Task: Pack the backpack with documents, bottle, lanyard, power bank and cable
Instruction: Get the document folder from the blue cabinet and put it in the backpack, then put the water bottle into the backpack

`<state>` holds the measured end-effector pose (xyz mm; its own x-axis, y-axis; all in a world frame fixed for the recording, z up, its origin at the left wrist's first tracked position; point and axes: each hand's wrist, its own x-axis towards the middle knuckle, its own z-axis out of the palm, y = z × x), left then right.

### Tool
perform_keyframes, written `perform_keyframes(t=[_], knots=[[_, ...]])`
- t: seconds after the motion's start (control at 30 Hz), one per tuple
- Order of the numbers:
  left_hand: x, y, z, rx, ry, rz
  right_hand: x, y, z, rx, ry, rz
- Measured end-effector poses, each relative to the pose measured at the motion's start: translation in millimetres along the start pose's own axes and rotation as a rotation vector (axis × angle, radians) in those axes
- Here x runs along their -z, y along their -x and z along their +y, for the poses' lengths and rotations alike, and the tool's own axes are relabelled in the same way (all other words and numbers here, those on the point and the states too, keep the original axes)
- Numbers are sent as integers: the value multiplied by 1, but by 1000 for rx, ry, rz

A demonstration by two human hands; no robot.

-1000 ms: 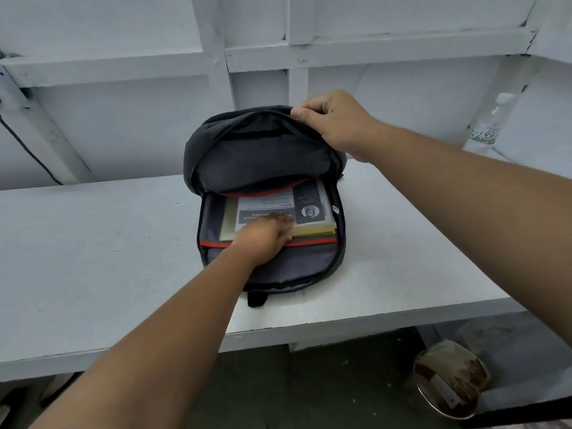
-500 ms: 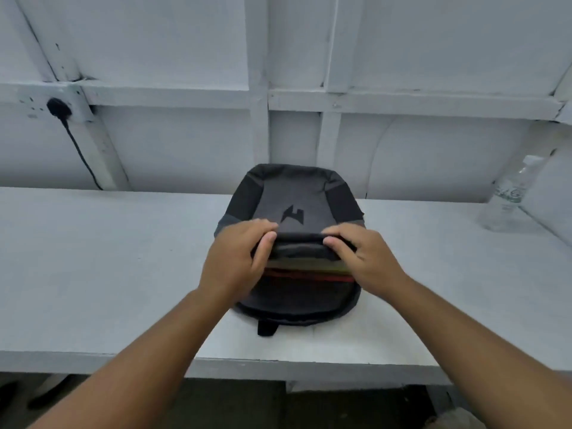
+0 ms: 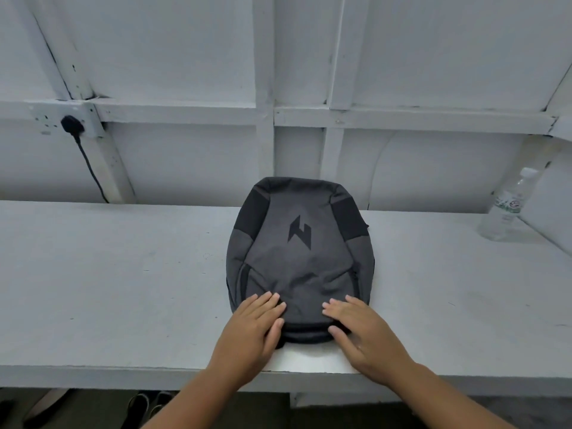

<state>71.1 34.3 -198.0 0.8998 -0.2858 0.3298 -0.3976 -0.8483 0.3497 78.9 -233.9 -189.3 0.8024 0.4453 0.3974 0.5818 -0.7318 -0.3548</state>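
Observation:
A grey and black backpack [image 3: 298, 255] lies flat on the white table [image 3: 123, 274], its front flap folded down over the opening, a black logo facing up. My left hand [image 3: 253, 326] rests flat on the bag's near left edge, fingers spread. My right hand [image 3: 362, 329] lies flat on the near right edge, holding nothing. The documents are hidden inside the bag. A clear plastic bottle [image 3: 507, 209] stands at the far right of the table. No lanyard, power bank or cable for packing shows.
A white panelled wall [image 3: 185, 57] backs the table. A socket with a black plug [image 3: 71, 124] and its cord sits on the wall at the left. Dark shoes [image 3: 148, 404] lie on the floor under the table's front edge.
The open flap, held up by my right hand a second ago, has been folded down over the documents. Both hands went from pinching the flap's edge to lying flat on the bag.

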Motion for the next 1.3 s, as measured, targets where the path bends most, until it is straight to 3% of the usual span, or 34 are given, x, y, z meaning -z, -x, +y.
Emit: perform_keyframes(t=[0.23,0.37,0.83,1.07,1.3], knots=[[60,-58,18,233,378,125,39,-65,-23,-205,-194,216],[93,-94,25,247,501,170,64,-103,-31,-284,-236,174],[91,-101,23,197,478,146,53,-114,-31,-322,-277,165],[39,-158,92,123,437,152,94,-102,44,-299,-286,221],[-62,-256,253,29,504,51,189,-22,183,-431,-209,209]])
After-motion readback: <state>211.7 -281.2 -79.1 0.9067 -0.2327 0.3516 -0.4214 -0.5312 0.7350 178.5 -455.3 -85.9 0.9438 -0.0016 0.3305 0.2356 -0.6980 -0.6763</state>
